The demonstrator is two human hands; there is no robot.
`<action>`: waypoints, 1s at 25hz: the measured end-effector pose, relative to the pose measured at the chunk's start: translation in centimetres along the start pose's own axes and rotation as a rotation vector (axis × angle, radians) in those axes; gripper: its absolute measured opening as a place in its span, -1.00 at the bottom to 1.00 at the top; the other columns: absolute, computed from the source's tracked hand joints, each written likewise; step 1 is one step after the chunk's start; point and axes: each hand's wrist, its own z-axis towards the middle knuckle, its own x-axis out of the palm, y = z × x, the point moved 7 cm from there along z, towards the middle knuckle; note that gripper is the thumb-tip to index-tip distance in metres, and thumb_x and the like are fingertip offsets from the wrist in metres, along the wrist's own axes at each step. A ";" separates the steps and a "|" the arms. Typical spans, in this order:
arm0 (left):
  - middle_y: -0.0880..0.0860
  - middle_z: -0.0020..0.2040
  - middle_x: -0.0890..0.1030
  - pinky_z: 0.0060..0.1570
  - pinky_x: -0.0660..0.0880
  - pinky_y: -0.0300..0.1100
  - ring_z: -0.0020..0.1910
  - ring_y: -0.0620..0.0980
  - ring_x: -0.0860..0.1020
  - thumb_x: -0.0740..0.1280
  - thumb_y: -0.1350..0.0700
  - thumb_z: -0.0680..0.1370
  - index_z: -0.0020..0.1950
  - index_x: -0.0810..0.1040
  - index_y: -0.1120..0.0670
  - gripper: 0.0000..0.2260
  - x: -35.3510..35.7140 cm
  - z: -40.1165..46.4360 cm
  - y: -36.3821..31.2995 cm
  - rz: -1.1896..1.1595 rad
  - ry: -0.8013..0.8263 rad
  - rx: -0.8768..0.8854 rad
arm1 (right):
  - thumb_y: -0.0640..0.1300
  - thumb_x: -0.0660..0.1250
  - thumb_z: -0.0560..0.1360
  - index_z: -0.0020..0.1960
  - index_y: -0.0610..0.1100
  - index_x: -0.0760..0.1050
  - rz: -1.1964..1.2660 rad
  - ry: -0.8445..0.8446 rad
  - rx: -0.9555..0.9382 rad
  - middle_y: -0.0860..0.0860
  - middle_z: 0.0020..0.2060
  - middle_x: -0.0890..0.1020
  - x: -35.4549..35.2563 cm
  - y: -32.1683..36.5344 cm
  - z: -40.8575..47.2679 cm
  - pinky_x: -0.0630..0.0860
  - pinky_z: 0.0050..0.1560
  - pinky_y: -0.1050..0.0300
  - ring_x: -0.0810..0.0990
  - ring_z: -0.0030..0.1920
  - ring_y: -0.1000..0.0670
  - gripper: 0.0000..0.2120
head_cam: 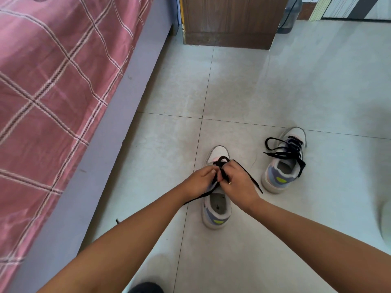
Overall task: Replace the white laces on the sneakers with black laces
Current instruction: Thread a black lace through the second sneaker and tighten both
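Note:
Two grey and white sneakers stand on the tiled floor. The nearer sneaker [216, 208] sits under both my hands, toe pointing away. My left hand [198, 180] and my right hand [239, 180] meet over its tongue, and each pinches part of its black lace [222, 163]. One lace end trails left under my left wrist, the other runs out to the right past my right hand. The second sneaker [282, 166] stands further right, threaded with a black lace [285, 149] whose loops and ends lie loose. No white lace is in view.
A bed with a pink checked sheet [53, 92] and a grey frame [118, 123] runs along the left. A wooden cabinet [230, 22] stands at the back, with a dark cable beside it. A pale object [386, 220] shows at the right edge.

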 end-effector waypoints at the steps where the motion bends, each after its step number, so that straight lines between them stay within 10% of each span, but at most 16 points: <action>1: -0.02 0.21 0.52 0.18 0.37 -0.25 0.19 -0.14 0.44 0.07 0.14 0.66 0.23 0.49 0.07 -0.74 0.1 0.1 -0.2 -0.004 0.003 -0.008 | -0.34 0.33 0.44 -0.15 -0.14 0.46 0.066 -0.037 0.120 0.10 -0.24 0.37 -0.2 -0.8 0.0 0.33 -0.25 0.37 0.36 -0.28 0.15 -0.87; 4: -0.02 0.18 0.47 -0.04 0.43 -0.28 0.14 -0.12 0.43 0.09 0.13 0.66 0.32 0.46 0.10 -0.72 0.2 0.4 -0.3 0.019 0.055 -0.025 | -0.31 0.37 0.44 -0.16 -0.10 0.39 0.358 -0.025 0.460 0.03 -0.27 0.45 0.5 -3.4 -0.6 0.36 -0.30 0.39 0.39 -0.31 0.11 -0.81; 10: 0.04 -0.10 0.54 -0.22 0.44 -0.25 -0.13 -0.07 0.50 0.27 0.03 0.58 -0.16 0.51 0.07 -0.83 -0.4 0.5 0.7 -0.005 0.029 -0.169 | -0.33 0.44 0.41 -0.15 -0.28 0.50 0.576 0.076 0.559 -0.06 -0.32 0.55 0.9 -4.7 -0.8 0.50 -0.26 0.36 0.53 -0.34 0.11 -0.89; 19: -0.02 -0.28 0.61 -0.04 0.39 -0.12 -0.15 -0.08 0.56 0.18 0.06 0.58 -0.30 0.47 0.02 -0.75 -10.3 0.3 -1.1 -1.205 -0.431 -0.091 | -0.28 0.39 0.47 -0.11 -0.17 0.43 0.685 0.272 0.728 -0.02 -0.20 0.64 0.1 -5.8 -1.9 0.51 -0.08 0.17 0.60 -0.14 0.07 -0.87; 21: -0.03 -0.21 0.59 0.01 0.39 -0.09 -0.13 -0.10 0.55 0.15 0.02 0.61 -0.20 0.53 0.02 -0.75 -12.5 0.0 -0.4 -1.039 -0.532 -0.106 | -0.27 0.37 0.48 -0.09 -0.17 0.41 0.681 0.285 0.732 -0.03 -0.20 0.65 0.0 -5.6 -1.9 0.50 -0.04 0.13 0.60 -0.13 0.05 -0.87; 25: 0.20 0.15 0.52 0.19 0.40 -0.03 0.15 0.17 0.48 0.12 -0.04 0.62 0.14 0.53 0.22 -0.63 -10.3 0.2 1.9 0.334 -0.435 -0.441 | -0.27 0.36 0.49 -0.09 -0.17 0.40 0.695 0.269 0.730 0.01 -0.23 0.67 0.1 -5.4 -1.9 0.49 -0.05 0.15 0.61 -0.12 0.06 -0.88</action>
